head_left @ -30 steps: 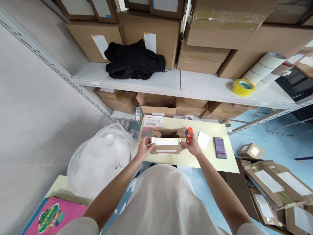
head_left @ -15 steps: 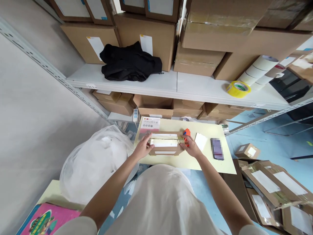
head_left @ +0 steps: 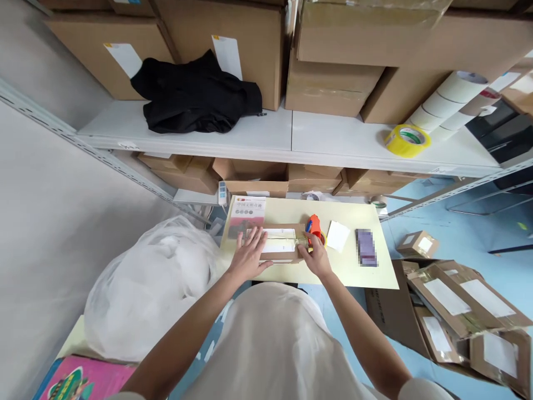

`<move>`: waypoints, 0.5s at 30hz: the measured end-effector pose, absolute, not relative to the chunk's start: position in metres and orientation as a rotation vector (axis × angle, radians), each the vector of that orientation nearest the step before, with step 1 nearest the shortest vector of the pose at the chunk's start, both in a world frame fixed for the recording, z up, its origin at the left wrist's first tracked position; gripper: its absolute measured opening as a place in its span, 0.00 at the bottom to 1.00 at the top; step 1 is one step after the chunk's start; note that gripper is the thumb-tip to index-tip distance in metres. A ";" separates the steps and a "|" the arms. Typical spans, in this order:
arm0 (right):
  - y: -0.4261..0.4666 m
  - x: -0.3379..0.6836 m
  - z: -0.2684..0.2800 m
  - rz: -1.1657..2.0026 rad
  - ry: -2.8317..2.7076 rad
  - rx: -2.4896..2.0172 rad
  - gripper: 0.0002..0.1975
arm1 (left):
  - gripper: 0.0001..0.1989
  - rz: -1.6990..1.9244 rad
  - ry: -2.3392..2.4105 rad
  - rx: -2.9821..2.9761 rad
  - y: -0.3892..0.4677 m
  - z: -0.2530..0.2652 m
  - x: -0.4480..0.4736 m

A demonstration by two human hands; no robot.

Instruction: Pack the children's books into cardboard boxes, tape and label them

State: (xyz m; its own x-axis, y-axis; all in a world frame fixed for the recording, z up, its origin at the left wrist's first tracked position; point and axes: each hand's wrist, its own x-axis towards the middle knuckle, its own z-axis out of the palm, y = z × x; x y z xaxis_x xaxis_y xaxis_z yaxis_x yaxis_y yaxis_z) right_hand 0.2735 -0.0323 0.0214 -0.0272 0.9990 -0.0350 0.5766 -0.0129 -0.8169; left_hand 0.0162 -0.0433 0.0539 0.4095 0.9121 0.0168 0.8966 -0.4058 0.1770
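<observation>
A small cardboard box (head_left: 284, 256) with white labels lies on the cream table (head_left: 353, 216), a strip of clear packing tape (head_left: 301, 242) along its top seam. My left hand (head_left: 249, 253) rests flat over the box's left end, fingers outstretched. At the right end, my right hand (head_left: 315, 255) is closed, with thumb and forefinger pinching at the tape by the edge; the exact contact is small. Just behind that hand is an orange tape dispenser (head_left: 314, 224), partly covered by my fingers.
A white paper (head_left: 338, 235) and a phone (head_left: 366, 247) lie on the table's right; a printed booklet (head_left: 248, 209) is at its back left. A bag of white material (head_left: 145, 294) stands left. Labelled cartons (head_left: 447, 300) pile up right. The shelf (head_left: 266, 141) runs behind.
My left hand has gone from gripping the box's left end to lying flat on top. My right hand stays at the right end. The box is lowered onto the table, and the view has shifted.
</observation>
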 end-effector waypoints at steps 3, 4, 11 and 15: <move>-0.024 0.292 0.006 0.919 -1.496 -1.768 0.23 | 0.41 0.169 1.597 2.468 -0.040 0.050 0.021; -0.020 0.298 -0.001 0.890 -1.487 -1.867 0.22 | 0.41 0.179 1.589 2.452 -0.039 0.048 0.021; 0.017 0.292 -0.038 0.826 -1.816 -2.276 0.12 | 0.41 0.203 1.575 2.391 -0.037 0.043 0.020; 0.027 0.282 -0.044 0.824 -1.785 -2.369 0.12 | 0.43 0.183 1.582 2.373 -0.037 0.041 0.023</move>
State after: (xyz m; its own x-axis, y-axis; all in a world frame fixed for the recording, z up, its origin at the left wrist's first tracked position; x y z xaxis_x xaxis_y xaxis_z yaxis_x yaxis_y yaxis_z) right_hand 0.2822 0.0272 -0.0442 0.1850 0.9082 -0.3754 0.8748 -0.3263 -0.3581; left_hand 0.0230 -0.0368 0.0412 0.3912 0.9189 -0.0510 0.8830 -0.3592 0.3021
